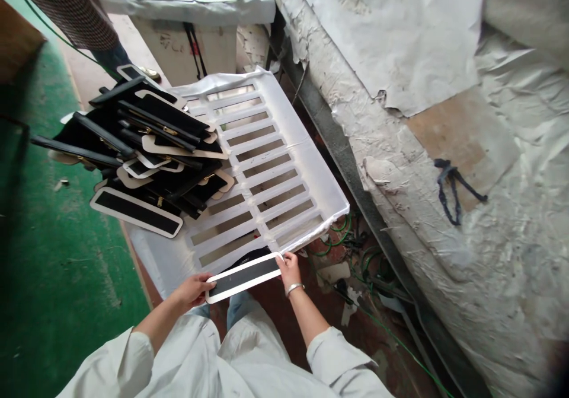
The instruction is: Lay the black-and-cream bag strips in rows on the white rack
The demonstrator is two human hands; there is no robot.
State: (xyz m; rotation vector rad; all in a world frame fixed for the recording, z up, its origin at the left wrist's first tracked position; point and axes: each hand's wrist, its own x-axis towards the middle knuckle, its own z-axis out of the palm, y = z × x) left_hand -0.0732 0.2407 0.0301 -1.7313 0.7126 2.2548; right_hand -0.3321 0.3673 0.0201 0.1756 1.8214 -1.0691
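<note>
Reading left to right, we find green floor (57, 267), then a heap of black panels edged in cream (151, 143) lying on a white slatted rack (306, 161). Our left hand (193, 290) pinches the left end of a cream-edged black panel (242, 277), and our right hand (290, 269) grips its right end, so the panel lies between them, over the rack's near corner. Further right hangs torn, crumpled white sheeting (413, 166).
</note>
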